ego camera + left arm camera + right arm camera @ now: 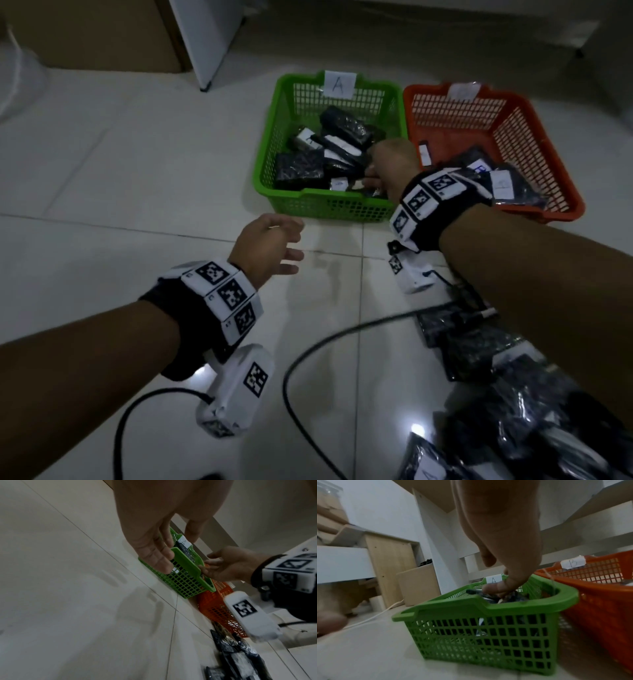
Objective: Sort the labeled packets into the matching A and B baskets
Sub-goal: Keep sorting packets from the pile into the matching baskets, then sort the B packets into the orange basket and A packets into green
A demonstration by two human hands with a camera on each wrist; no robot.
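The green basket (329,200) bears an A label (339,84) and holds several dark packets (299,166) with white tags. Beside it on the right stands the orange basket (561,192), with a B label (572,562) and a few packets (503,185). My right hand (390,161) reaches over the green basket's near right corner. Its fingers (494,589) point down and touch the packets inside, and the thumb stands apart. My left hand (274,246) hovers over the floor in front of the green basket (185,563), fingers relaxed and holding nothing. A pile of unsorted packets (513,411) lies at lower right.
Black cables (308,359) trail across the white tiled floor between my arms. A white panel (205,44) and cardboard boxes (85,34) stand behind the baskets. A wooden cabinet (390,561) and a white cord (373,616) sit to the left.
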